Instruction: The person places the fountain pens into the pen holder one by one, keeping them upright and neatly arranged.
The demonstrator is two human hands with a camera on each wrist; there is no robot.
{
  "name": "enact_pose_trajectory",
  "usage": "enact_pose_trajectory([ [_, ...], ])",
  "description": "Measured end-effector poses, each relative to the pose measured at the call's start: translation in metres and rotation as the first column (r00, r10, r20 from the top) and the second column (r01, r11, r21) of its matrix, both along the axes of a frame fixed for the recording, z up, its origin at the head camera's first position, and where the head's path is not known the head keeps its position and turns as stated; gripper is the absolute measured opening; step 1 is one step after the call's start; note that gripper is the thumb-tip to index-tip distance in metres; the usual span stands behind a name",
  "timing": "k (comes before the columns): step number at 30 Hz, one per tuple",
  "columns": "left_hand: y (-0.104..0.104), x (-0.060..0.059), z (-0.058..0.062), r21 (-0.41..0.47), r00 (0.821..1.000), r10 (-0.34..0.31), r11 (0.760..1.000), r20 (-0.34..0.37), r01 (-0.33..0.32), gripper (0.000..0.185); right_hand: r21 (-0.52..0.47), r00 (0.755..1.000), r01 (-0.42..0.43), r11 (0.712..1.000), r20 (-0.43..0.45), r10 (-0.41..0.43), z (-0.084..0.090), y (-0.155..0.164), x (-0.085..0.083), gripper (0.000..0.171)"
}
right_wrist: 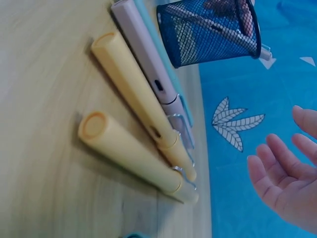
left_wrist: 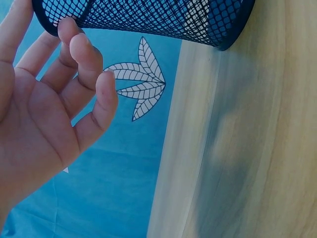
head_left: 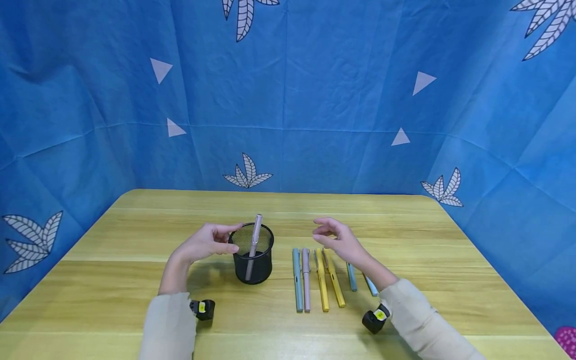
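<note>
My left hand (head_left: pixel 208 242) holds the rim of a black mesh pen cup (head_left: pixel 266 265) between thumb and forefinger; in the left wrist view the other fingers (left_wrist: pixel 89 57) bend loosely beside the mesh. The cup stands upright with one pale lilac pen (head_left: pixel 256 231) leaning inside. My right hand (head_left: pixel 338 241) hovers over the table, fingers relaxed, holding nothing. Just below it lie a teal pen (head_left: pixel 297 285), a lilac pen (head_left: pixel 306 285) and two yellow pens (head_left: pixel 322 285). A blue pen (head_left: pixel 352 278) and a light blue pen (head_left: pixel 371 286) are partly hidden by the right forearm.
The wooden table (head_left: pixel 135 240) is backed and flanked by a blue cloth (head_left: pixel 315 90) printed with leaves and triangles. A black wrist camera (head_left: pixel 203 309) sits at the left sleeve, another camera (head_left: pixel 374 321) at the right sleeve.
</note>
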State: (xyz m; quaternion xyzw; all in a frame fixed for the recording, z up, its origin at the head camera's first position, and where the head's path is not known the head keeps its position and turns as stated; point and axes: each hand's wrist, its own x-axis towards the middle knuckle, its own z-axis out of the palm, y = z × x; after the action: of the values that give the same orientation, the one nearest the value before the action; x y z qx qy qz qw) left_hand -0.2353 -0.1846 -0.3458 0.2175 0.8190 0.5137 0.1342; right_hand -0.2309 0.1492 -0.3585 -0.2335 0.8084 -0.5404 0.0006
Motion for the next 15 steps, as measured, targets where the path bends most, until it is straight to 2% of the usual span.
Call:
enact_pose_trajectory([
  [9,0.000,0.000,0.001,-0.005,1.000,0.002,1.000,-0.001,-0.002,0.057,0.014,0.999,0.005,1.000,0.035,-0.005,-0.003,0.012,0.002,0.040],
  [15,0.000,0.001,0.001,0.002,1.000,0.008,1.000,0.009,-0.008,0.060,0.026,1.000,0.006,1.000,0.018,-0.006,-0.007,0.021,0.000,0.039],
])
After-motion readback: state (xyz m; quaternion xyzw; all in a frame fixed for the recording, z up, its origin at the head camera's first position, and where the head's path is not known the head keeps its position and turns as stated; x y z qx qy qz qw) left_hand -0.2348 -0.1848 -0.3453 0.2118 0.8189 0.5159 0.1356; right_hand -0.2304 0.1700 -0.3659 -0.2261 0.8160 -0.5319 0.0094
